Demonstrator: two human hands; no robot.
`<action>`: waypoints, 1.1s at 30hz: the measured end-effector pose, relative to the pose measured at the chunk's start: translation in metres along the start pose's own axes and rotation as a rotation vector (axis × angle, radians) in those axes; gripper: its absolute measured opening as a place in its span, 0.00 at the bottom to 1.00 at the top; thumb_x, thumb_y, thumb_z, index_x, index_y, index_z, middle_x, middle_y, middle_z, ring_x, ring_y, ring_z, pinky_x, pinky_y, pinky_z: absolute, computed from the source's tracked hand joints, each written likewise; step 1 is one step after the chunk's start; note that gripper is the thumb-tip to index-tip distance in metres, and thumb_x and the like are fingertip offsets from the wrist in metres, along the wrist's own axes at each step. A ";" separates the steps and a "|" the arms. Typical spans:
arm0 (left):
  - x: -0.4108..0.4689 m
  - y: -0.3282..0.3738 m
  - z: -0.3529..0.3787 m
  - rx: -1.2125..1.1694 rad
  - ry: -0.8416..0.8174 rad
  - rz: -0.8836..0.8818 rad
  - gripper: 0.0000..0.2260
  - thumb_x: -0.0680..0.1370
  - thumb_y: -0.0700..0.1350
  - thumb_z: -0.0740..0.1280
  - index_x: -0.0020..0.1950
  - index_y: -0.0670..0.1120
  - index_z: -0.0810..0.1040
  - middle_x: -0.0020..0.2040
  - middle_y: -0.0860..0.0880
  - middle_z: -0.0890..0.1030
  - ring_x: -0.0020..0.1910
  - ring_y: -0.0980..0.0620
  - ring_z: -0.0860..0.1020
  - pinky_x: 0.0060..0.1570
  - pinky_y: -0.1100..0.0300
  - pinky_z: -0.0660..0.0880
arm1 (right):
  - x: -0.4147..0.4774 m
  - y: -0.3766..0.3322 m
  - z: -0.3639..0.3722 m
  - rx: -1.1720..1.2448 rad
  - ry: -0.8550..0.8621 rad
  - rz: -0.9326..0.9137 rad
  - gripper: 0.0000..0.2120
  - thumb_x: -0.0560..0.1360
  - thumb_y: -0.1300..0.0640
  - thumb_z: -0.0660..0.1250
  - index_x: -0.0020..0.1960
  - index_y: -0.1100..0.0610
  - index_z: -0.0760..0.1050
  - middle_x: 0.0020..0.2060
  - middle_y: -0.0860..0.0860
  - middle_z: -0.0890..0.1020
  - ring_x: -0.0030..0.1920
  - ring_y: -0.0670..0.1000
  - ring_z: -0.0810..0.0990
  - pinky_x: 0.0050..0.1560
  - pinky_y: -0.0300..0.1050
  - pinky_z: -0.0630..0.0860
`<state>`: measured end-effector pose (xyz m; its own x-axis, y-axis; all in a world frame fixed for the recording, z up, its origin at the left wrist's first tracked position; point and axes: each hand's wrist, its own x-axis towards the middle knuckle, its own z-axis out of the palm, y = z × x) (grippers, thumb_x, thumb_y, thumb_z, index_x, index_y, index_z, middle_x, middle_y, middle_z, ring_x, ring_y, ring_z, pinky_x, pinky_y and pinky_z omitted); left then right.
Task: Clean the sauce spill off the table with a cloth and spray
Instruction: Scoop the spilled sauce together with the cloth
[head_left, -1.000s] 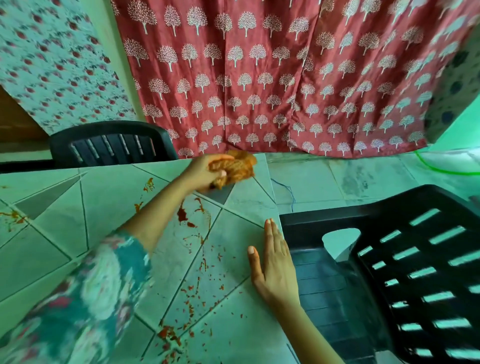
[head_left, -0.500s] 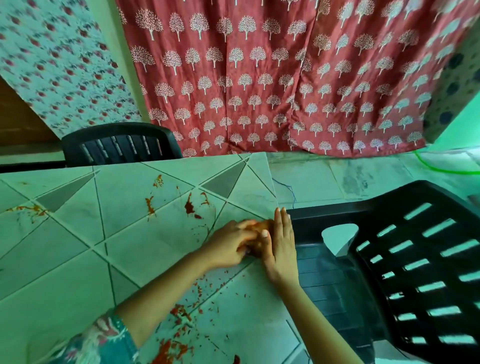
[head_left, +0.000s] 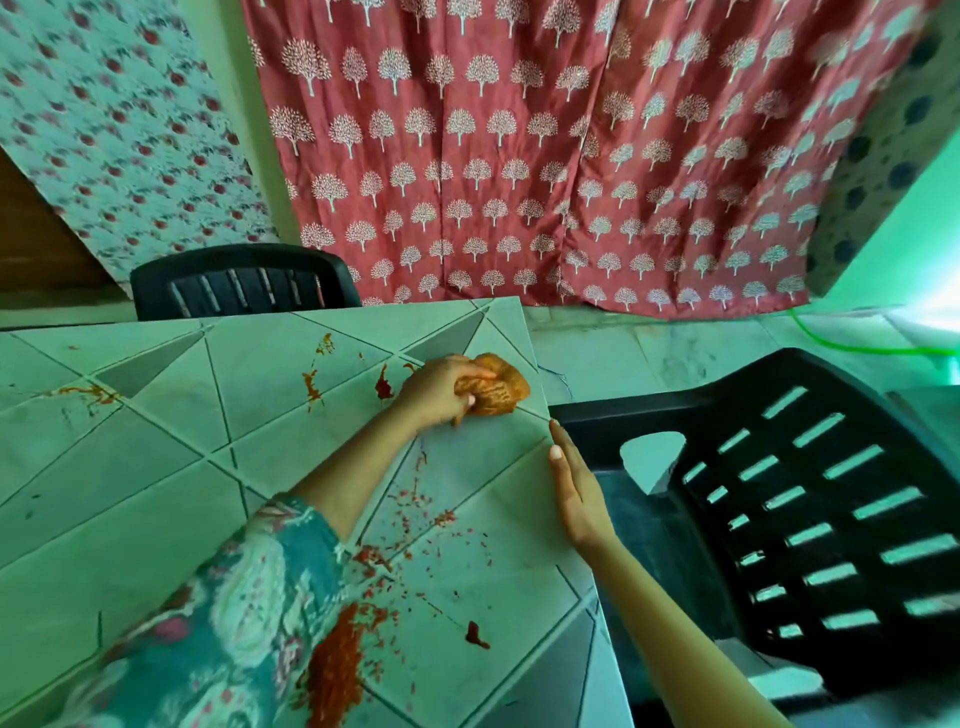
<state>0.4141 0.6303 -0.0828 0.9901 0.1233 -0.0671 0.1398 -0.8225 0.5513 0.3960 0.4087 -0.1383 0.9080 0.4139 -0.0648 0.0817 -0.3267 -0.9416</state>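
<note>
On the spattered table (head_left: 156, 519), crumpled orange-stained cloth (head_left: 501, 396) in left hand (head_left: 435, 391).

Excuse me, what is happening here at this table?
A person is wiping red sauce off a tiled table. The left hand grips a bunched, stained cloth near the far right corner; the right hand lies flat at the right edge. A thick sauce patch sits by the sleeve, with smears farther back. No spray bottle shows.
</note>
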 end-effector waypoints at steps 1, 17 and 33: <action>0.009 0.003 0.008 0.029 -0.021 -0.006 0.22 0.72 0.35 0.69 0.64 0.50 0.77 0.65 0.46 0.74 0.64 0.46 0.73 0.62 0.60 0.67 | -0.001 -0.001 -0.002 0.018 -0.005 0.012 0.42 0.67 0.28 0.45 0.75 0.49 0.58 0.74 0.46 0.61 0.74 0.44 0.57 0.73 0.42 0.53; -0.121 0.035 0.036 0.210 -0.408 0.314 0.21 0.77 0.38 0.63 0.62 0.61 0.76 0.74 0.59 0.62 0.70 0.53 0.62 0.69 0.54 0.61 | -0.007 0.010 -0.020 -0.009 -0.105 0.017 0.39 0.70 0.30 0.46 0.74 0.51 0.60 0.73 0.47 0.63 0.73 0.45 0.59 0.73 0.43 0.55; -0.118 0.028 0.040 0.289 -0.356 0.089 0.25 0.76 0.41 0.64 0.68 0.65 0.67 0.76 0.53 0.58 0.72 0.47 0.61 0.68 0.46 0.65 | 0.003 0.005 -0.016 -0.043 -0.144 0.075 0.25 0.81 0.46 0.48 0.75 0.55 0.56 0.74 0.49 0.60 0.74 0.47 0.56 0.69 0.37 0.50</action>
<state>0.3020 0.5704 -0.0930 0.9342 -0.1114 -0.3390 0.0021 -0.9484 0.3172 0.4055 0.3944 -0.1383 0.8440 0.5038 -0.1837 0.0365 -0.3957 -0.9177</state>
